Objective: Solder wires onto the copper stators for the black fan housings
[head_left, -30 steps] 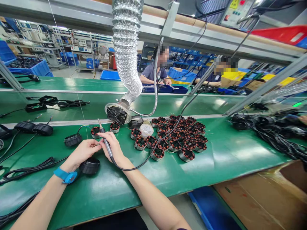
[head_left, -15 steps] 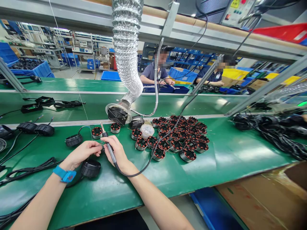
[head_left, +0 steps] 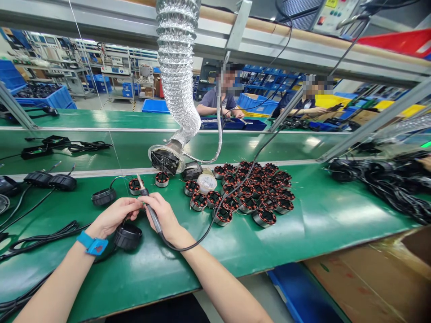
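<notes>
My right hand (head_left: 162,214) is closed round the grey handle of a soldering iron (head_left: 153,216), its tip pointing up and away; the cord runs back over my wrist. The fingertips of my left hand (head_left: 117,214) pinch thin wires, and they meet the right fingertips. The wires' far ends are hidden by the fingers. Just below lies a round black housing (head_left: 128,237) with a cable. Behind my hands stand a copper-wound stator (head_left: 135,185) and another stator (head_left: 162,180). A second black housing (head_left: 103,197) with wires rests beyond my left hand.
Several stators (head_left: 247,204) crowd the green bench (head_left: 303,233) to the right, beside a translucent tub (head_left: 206,183). A fume fan (head_left: 164,160) hangs from a silver duct (head_left: 178,67). Black cables (head_left: 380,193) heap at the far right. Two co-workers (head_left: 220,99) sit across the bench.
My hands have drawn together at the fingertips, the left shifting slightly right. The soldering iron has moved slightly left with my right hand. A co-worker at the right now holds up a dark object.
</notes>
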Tool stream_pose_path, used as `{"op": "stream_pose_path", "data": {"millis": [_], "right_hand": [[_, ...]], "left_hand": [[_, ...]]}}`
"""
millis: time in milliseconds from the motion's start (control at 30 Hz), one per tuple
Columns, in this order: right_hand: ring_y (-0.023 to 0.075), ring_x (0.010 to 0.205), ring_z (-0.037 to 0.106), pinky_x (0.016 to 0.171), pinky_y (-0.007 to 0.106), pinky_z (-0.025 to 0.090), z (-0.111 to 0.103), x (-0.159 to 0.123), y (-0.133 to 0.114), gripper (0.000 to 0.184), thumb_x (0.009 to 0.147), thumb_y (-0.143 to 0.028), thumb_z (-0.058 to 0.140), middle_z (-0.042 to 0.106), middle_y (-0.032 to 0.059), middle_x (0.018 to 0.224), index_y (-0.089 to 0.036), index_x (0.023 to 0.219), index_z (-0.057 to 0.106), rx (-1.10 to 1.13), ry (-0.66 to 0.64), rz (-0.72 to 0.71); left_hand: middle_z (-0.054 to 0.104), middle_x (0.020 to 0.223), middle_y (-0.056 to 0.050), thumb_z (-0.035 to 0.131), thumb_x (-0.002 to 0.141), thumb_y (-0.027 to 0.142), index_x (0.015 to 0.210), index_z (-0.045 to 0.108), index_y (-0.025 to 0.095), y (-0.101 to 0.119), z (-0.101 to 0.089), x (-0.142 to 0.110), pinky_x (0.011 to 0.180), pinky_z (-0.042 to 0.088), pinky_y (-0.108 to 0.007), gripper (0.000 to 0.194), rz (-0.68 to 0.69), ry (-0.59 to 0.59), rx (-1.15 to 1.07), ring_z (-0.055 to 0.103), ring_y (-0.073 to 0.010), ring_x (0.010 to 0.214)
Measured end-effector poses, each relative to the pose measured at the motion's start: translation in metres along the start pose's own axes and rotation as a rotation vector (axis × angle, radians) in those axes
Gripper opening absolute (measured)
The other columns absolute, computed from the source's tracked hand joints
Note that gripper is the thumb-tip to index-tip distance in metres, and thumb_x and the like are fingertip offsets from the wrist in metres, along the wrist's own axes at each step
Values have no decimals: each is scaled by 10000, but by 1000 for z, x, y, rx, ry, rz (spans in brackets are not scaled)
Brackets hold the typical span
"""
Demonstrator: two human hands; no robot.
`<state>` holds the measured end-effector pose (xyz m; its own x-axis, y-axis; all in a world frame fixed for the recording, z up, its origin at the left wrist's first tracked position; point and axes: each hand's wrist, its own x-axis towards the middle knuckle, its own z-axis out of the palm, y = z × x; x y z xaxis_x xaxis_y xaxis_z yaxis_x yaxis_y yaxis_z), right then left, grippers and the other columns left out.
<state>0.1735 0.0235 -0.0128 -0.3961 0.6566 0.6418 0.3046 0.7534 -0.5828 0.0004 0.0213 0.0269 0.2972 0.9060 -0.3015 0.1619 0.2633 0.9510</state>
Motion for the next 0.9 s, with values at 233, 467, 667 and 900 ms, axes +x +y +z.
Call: {"op": "stream_pose_path", "data": {"millis": [233, 467, 667, 900], "right_hand": [[111, 807, 623, 820, 265, 534, -9, 3, -5, 478, 820, -64, 556, 520, 54, 1127, -238, 1263, 513, 133, 22, 119], [92, 736, 602, 779, 249, 530, -10, 5, 1, 420, 835, -54, 533, 494, 41, 1070, -226, 1217, 542, 178, 86, 187], [99, 704, 590, 760, 246, 528, -8, 5, 0, 352, 853, -102, 561, 528, 51, 1050, -209, 1187, 583, 166, 156, 185], [156, 764, 661, 735, 257, 532, -18, 8, -9, 200, 942, -283, 506, 690, 31, 834, -190, 921, 682, 116, 447, 271]], "left_hand": [[486, 564, 30, 704, 675, 482, 642, 543, 158, -6, -1, 6, 542, 311, -237, 363, -22, 51, -34, 430, -106, 529], [529, 566, 28, 710, 662, 448, 715, 619, 136, -6, -3, 7, 548, 314, -233, 329, -34, 75, -54, 458, -108, 533], [537, 522, 24, 663, 708, 480, 615, 568, 160, -6, 0, 6, 550, 306, -239, 346, 24, 82, 116, 438, -111, 510], [524, 530, 28, 649, 700, 502, 584, 519, 174, -3, 6, 2, 570, 344, -243, 372, 46, 114, 193, 445, -116, 521]]}}
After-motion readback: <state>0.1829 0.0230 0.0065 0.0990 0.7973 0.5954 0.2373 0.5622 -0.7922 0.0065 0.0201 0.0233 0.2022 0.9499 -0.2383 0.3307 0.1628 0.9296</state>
